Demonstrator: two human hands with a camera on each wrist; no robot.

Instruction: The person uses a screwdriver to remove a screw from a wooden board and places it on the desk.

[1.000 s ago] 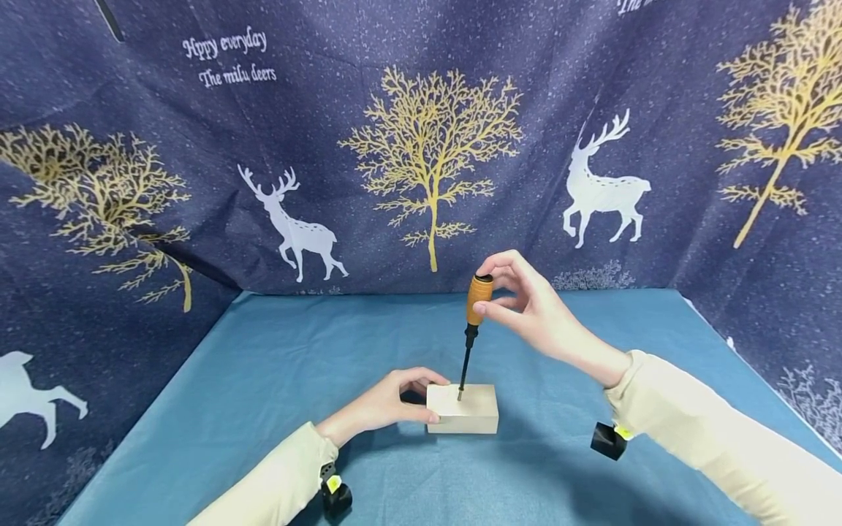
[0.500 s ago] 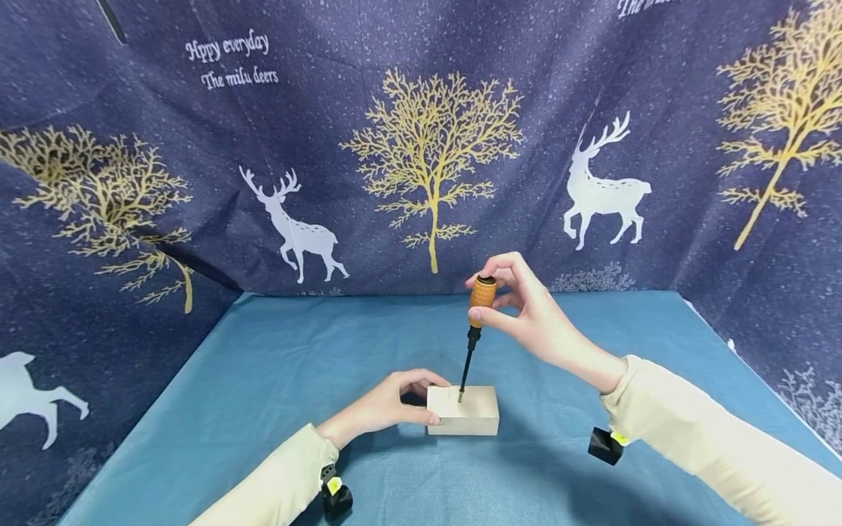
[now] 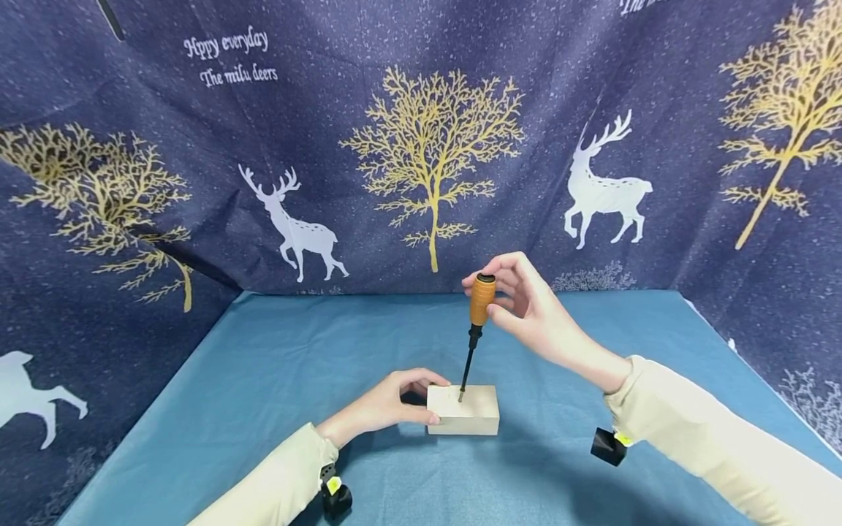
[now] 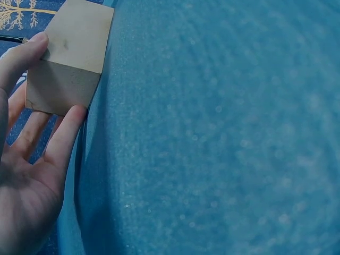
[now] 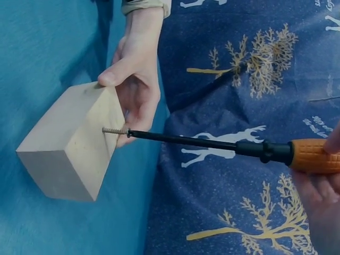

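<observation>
Since the frame half a second ago, the thumb of the right hand has slid from the near face of the screwdriver handle to its right side; the block stays put. Its fingers curl about that handle, while the left hand grips the block's left end, thumb near and fingers far. Nearly upright, the screwdriver meets the head of a screw standing partly out of the block's top. White writing on the far backdrop, left, reads "Hppy everyday" and "The milu deers"; at far right "The" begins a line cut off above. Blue cloth, lightly creased, lies under the block. Dark blue and speckled, the backdrop bears white deer and gold trees, and continues down both sides.
</observation>
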